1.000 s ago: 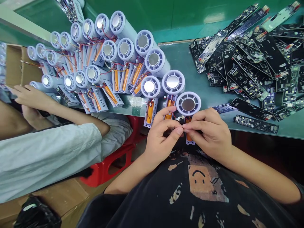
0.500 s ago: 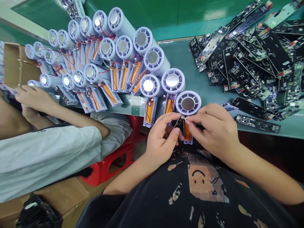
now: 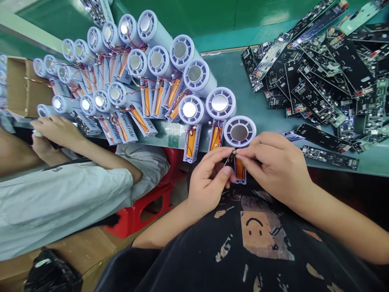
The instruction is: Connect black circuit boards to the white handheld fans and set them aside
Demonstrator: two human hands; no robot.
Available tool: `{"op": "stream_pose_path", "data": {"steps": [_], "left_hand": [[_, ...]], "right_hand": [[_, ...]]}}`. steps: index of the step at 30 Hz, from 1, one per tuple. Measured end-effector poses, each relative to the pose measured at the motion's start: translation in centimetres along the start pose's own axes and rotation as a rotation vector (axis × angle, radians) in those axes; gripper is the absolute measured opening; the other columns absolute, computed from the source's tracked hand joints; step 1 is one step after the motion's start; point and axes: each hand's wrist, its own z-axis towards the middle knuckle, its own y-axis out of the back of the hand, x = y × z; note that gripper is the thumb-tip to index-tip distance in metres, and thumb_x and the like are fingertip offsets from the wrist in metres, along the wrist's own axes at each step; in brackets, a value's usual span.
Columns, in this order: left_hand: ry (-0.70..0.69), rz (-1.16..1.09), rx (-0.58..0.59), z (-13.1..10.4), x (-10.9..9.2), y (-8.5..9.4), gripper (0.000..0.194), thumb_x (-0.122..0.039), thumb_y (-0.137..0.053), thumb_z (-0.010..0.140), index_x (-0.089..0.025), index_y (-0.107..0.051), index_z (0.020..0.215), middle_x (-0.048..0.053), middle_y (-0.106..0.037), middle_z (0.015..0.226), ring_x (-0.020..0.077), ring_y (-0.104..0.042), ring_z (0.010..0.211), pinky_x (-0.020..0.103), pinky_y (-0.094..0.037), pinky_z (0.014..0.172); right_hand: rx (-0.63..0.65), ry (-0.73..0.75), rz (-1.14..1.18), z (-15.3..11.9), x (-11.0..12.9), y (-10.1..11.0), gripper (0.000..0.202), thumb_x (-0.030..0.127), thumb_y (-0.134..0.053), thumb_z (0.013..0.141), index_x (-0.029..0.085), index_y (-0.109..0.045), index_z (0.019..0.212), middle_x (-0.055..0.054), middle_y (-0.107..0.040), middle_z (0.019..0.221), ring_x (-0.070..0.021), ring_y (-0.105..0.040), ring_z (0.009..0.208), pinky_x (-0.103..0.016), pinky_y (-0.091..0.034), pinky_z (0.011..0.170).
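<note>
A pale lilac handheld fan body (image 3: pixel 239 133) with a round grille head stands at the green table's near edge, its open handle showing an orange battery (image 3: pixel 240 168). My left hand (image 3: pixel 209 178) pinches a narrow dark circuit board (image 3: pixel 228 159) beside that handle. My right hand (image 3: pixel 275 164) pinches a small connector at the board's top end, fingertips meeting the left hand's just under the fan head.
Several more fan bodies (image 3: pixel 158 77) with orange batteries and red wires stand in rows at the left. A heap of black circuit boards (image 3: pixel 322 77) covers the table's right. A co-worker's hand (image 3: pixel 57 129) works at the left by a cardboard box (image 3: pixel 21 87). A red stool (image 3: pixel 142 211) stands below.
My hands rose slightly towards the fan head and my fingertips shifted on the small board and connector. The co-worker's hand slid a little to the right.
</note>
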Motion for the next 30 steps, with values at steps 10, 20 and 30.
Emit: {"op": "stream_pose_path", "data": {"steps": [10, 20, 30], "left_hand": [[0.165, -0.195, -0.013, 0.27, -0.33, -0.52, 0.025, -0.026, -0.064, 0.093, -0.022, -0.061, 0.117, -0.002, -0.061, 0.077, 0.0066, -0.062, 0.057, 0.013, -0.049, 0.045], [0.077, -0.038, -0.012, 0.22, -0.12, -0.48, 0.023, -0.022, -0.06, 0.094, -0.024, -0.062, 0.117, 0.008, -0.056, 0.123, 0.0036, -0.062, 0.061, 0.013, -0.049, 0.043], [-0.109, 0.189, 0.031, 0.02, 0.02, -0.02, 0.032, -0.016, -0.056, 0.095, -0.027, -0.062, 0.125, 0.008, -0.057, 0.126, 0.0069, -0.062, 0.07, 0.021, -0.056, 0.06]], "right_hand": [[-0.01, -0.076, 0.128, 0.09, -0.27, 0.17, 0.013, 0.013, -0.065, 0.086, 0.02, -0.07, 0.077, -0.001, -0.068, 0.073, -0.0135, -0.063, 0.069, -0.027, -0.05, 0.061], [-0.026, -0.041, 0.126, -0.14, -0.32, 0.13, 0.014, 0.014, -0.064, 0.087, 0.021, -0.068, 0.076, -0.002, -0.068, 0.074, -0.0139, -0.064, 0.07, -0.027, -0.049, 0.06], [0.042, -0.063, 0.081, 0.24, 0.16, 0.57, 0.018, 0.013, -0.061, 0.086, 0.02, -0.066, 0.071, -0.002, -0.064, 0.068, -0.0146, -0.06, 0.067, -0.029, -0.048, 0.061]]}}
